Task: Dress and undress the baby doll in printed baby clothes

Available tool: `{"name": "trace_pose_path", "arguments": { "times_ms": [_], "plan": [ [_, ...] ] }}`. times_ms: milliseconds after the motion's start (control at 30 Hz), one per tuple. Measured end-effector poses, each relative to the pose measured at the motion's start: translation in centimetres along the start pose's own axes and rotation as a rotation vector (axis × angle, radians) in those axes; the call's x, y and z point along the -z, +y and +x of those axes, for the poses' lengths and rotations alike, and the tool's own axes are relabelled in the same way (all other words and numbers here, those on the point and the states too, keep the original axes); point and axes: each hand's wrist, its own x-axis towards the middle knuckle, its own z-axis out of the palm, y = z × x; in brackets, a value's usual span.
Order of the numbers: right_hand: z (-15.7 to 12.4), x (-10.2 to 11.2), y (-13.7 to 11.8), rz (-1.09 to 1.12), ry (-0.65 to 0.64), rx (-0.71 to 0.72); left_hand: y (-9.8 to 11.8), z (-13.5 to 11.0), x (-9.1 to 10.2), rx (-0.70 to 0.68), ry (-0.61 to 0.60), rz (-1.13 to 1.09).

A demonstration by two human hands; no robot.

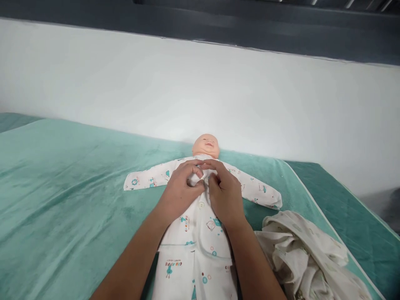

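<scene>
A baby doll lies on its back, head toward the wall, dressed in a white printed baby shirt with giraffe pictures. Its long sleeves stretch out to both sides. Over the chest, my left hand pinches the shirt's front opening. Close against it, my right hand grips the other edge of the front with bent fingers. A round button shows just below my hands. White printed pants lie below the shirt's hem. What sits between my fingertips is partly hidden.
A crumpled off-white cloth lies to the right of my right forearm. Green plush sheet covers the bed, with a darker green cover at the right. A white wall rises behind the doll's head.
</scene>
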Motion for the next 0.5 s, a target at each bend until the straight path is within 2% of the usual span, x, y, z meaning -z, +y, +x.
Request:
{"name": "trace_pose_path", "arguments": {
  "times_ms": [167,367,500],
  "plan": [
    [0.3,-0.1,0.0,-0.112,0.018,-0.007,0.5,0.0,-1.0,-0.011,0.085,0.156],
    [0.6,0.6,0.7,0.033,-0.074,0.066,1.0,0.0,-2.3,-0.011,0.177,0.424],
    [0.6,0.8,0.7,0.054,-0.109,0.111,1.1,0.1,-2.4,-0.037,0.182,0.480]
  ]
}}
